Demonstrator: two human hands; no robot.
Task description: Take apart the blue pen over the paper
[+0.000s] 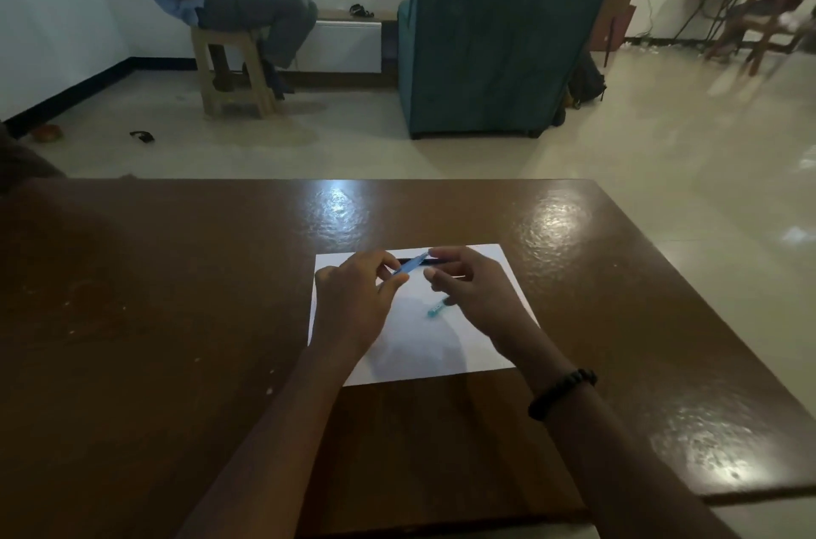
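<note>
A white sheet of paper (441,357) lies on the dark brown table (176,318). Over its far half, my left hand (353,300) pinches a blue pen barrel (408,267) between thumb and fingers. My right hand (472,287) holds its curled fingers around the barrel's far end and grips a small blue pen piece (437,310) that sticks out below the palm. A dark pen (419,261) lies on the paper just behind the barrel. A black bead bracelet (561,393) sits on my right wrist.
Beyond the table's far edge stands a teal armchair (499,48). A person sits on a wooden stool (229,70) at the back left, holding a phone. More chairs and a table stand at the far right. Small items lie on the floor at left.
</note>
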